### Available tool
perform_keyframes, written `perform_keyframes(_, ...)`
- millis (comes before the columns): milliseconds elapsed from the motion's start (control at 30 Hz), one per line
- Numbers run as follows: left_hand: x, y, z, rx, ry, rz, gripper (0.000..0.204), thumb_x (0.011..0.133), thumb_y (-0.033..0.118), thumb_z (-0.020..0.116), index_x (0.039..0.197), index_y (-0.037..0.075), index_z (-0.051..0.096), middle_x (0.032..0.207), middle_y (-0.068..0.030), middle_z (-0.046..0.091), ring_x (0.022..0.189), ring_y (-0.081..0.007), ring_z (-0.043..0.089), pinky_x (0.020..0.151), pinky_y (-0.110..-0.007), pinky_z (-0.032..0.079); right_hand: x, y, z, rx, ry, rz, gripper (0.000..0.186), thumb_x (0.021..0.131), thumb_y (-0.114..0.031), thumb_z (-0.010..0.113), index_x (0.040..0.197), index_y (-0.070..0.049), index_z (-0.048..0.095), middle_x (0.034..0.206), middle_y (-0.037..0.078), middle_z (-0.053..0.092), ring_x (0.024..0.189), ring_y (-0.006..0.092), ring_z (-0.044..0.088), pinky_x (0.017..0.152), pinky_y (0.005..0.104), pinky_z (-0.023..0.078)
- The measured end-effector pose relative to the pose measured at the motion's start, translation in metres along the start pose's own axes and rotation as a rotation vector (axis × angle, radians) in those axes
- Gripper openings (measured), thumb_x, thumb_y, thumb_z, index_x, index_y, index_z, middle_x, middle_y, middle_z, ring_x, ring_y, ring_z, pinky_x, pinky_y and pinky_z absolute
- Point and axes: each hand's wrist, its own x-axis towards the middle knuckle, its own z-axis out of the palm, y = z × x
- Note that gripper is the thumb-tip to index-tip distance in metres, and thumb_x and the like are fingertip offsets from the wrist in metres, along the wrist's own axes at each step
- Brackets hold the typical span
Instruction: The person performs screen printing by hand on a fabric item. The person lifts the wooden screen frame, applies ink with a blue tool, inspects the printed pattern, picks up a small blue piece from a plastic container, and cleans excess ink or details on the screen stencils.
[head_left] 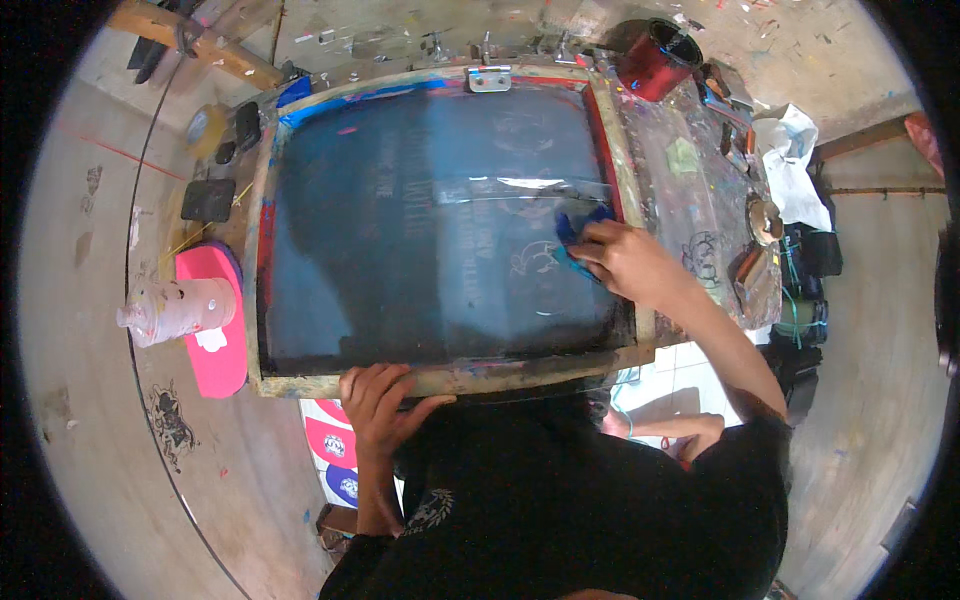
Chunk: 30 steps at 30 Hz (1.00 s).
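A printing screen (390,280) with dark blue-grey mesh and a worn pale frame lies in front of me, hinged at the far edge by a metal clamp (489,80). My left hand (385,405) grips the near bar of the frame, thumb along its underside or front. My right hand (625,260) is closed on a blue rag (575,225), which rests on the mesh toward the right side, over faint stencil designs. A strip of clear film or tape (510,190) crosses the mesh just above the rag.
Left are a pink bottle (185,310), a pink board (215,370), tape (205,130) and dark pads (208,200). A red can (655,65), white paper (790,160) and small items stand right. Printed pink and blue pieces (330,440) lie below, near bare legs (690,430).
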Motion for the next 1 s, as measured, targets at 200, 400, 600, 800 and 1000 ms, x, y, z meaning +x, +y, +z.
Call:
perform_keyframes(200, 0.002, 0.001, -0.004, -0.006, 0.029, 0.003, 0.051, 0.059, 0.040, 0.094, 0.091, 0.011, 0.066, 0.101, -0.0018, 0.068, 0.093, -0.0248, 0.064, 0.088, -0.046, 0.044, -0.018, -0.027, 0.007, 0.261, -0.028, -0.154, 0.045, 0.078, -0.004, 0.068, 0.122, -0.006, 0.064, 0.096, 0.014, 0.062, 0.091, 0.0331, 0.065, 0.083, 0.0426, 0.055)
perform_keyframes(400, 0.003, 0.001, -0.003, -0.008, 0.033, 0.025, 0.053, 0.058, 0.041, 0.094, 0.091, 0.010, 0.066, 0.100, -0.0017, 0.067, 0.091, -0.0246, 0.064, 0.087, -0.046, 0.044, 0.016, -0.046, 0.018, 0.225, 0.072, -0.222, 0.036, 0.078, -0.002, 0.067, 0.114, -0.001, 0.067, 0.097, 0.015, 0.059, 0.092, 0.0322, 0.063, 0.083, 0.0400, 0.054)
perform_keyframes(600, 0.003, 0.002, -0.003, -0.007, 0.053, -0.003, 0.053, 0.056, 0.040, 0.095, 0.089, 0.011, 0.066, 0.100, -0.0019, 0.067, 0.090, -0.0249, 0.064, 0.086, -0.046, 0.045, 0.009, -0.017, 0.005, 0.173, 0.050, 0.113, 0.030, 0.082, -0.002, 0.067, 0.112, -0.002, 0.069, 0.103, 0.015, 0.061, 0.098, 0.0328, 0.062, 0.089, 0.0411, 0.052)
perform_keyframes(800, 0.006, 0.002, -0.005, -0.013, 0.046, -0.001, 0.052, 0.056, 0.039, 0.095, 0.089, 0.011, 0.066, 0.100, -0.0020, 0.067, 0.090, -0.0248, 0.064, 0.086, -0.046, 0.045, 0.004, -0.052, 0.016, 0.299, 0.017, -0.368, 0.046, 0.082, 0.000, 0.063, 0.128, -0.003, 0.062, 0.113, 0.017, 0.058, 0.110, 0.0351, 0.058, 0.101, 0.0439, 0.046)
perform_keyframes(1000, 0.005, 0.002, -0.002, -0.017, 0.039, 0.014, 0.052, 0.057, 0.039, 0.095, 0.090, 0.011, 0.066, 0.101, -0.0020, 0.068, 0.090, -0.0249, 0.064, 0.087, -0.047, 0.045, 0.027, -0.027, 0.019, 0.171, 0.066, -0.154, 0.046, 0.081, 0.002, 0.061, 0.127, -0.002, 0.062, 0.113, 0.018, 0.059, 0.112, 0.0358, 0.057, 0.101, 0.0443, 0.047)
